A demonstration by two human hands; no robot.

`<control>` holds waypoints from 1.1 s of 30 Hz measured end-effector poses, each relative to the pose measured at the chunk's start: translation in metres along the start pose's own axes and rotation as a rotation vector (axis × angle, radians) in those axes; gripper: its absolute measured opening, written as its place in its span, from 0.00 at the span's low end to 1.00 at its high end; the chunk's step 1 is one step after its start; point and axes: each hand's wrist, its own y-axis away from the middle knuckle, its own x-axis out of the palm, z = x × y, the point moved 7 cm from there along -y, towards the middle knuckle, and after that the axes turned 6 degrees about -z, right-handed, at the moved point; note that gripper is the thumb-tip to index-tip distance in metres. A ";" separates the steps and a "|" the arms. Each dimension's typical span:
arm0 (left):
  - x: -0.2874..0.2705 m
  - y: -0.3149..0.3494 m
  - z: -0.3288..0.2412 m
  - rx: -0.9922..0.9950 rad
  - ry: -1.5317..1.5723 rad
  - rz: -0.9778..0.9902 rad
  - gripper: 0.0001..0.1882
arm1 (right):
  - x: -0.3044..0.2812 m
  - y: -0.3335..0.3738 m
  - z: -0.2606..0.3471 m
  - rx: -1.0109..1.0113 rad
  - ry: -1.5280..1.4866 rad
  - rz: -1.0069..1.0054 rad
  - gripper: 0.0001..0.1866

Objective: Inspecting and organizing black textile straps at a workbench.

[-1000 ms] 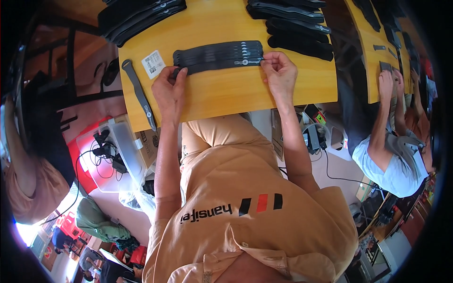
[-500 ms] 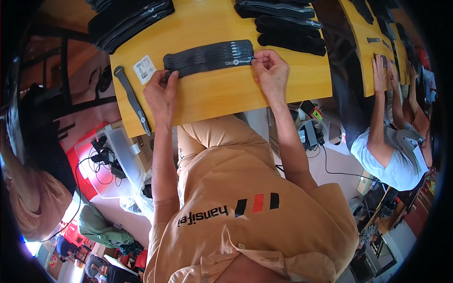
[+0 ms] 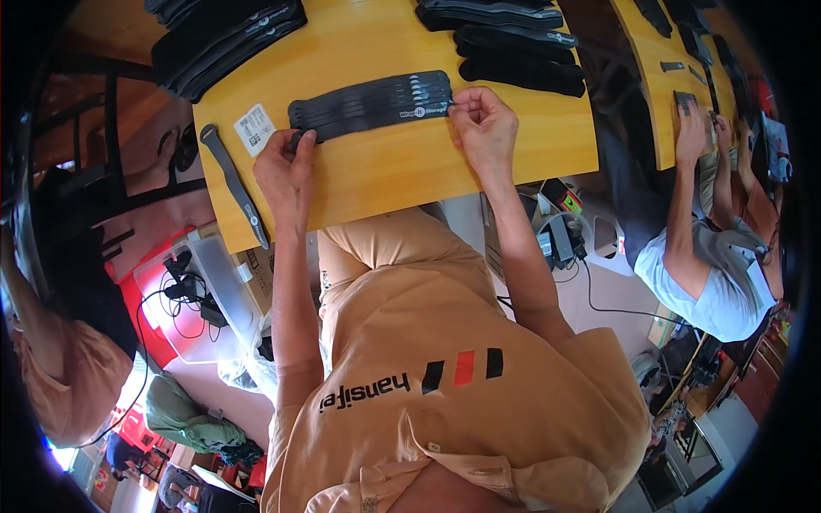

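A fanned set of several dark grey straps lies across the yellow table in front of me, each overlapping its neighbour. My left hand pinches the left end of the nearest strap between thumb and fingers. At the other end, my right hand grips that strap's tip with thumb and forefinger. A single loose strap with a looped end lies along the table's left edge. Beside my left hand is a white printed label card.
Stacks of black straps fill the far left and far right of the yellow table. Other people work at a second table to the right. A clear plastic bin with black cables stands below at left.
The view has shifted slightly, so the table appears a little further left. Both my hands keep their pinch at the strap's two ends.
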 end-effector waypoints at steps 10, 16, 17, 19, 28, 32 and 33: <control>-0.001 0.000 -0.001 0.028 -0.018 -0.019 0.14 | 0.000 -0.001 0.000 -0.008 0.001 -0.009 0.05; 0.000 0.000 -0.003 0.013 -0.011 -0.006 0.14 | 0.000 -0.001 0.000 -0.003 0.000 -0.004 0.05; 0.000 0.000 -0.002 0.006 -0.007 -0.001 0.14 | 0.000 -0.001 0.000 0.005 0.009 -0.001 0.05; 0.001 -0.001 0.000 -0.001 -0.004 0.004 0.13 | 0.000 -0.001 0.001 0.013 0.017 0.002 0.05; -0.001 -0.002 0.002 0.014 -0.031 -0.007 0.14 | 0.001 -0.001 0.001 -0.019 0.030 -0.004 0.05; -0.002 -0.001 -0.004 0.054 -0.034 -0.033 0.15 | 0.000 0.000 -0.002 0.017 0.011 -0.015 0.04; -0.001 -0.001 -0.003 0.050 -0.027 -0.028 0.16 | -0.001 0.000 -0.002 0.019 0.028 -0.024 0.04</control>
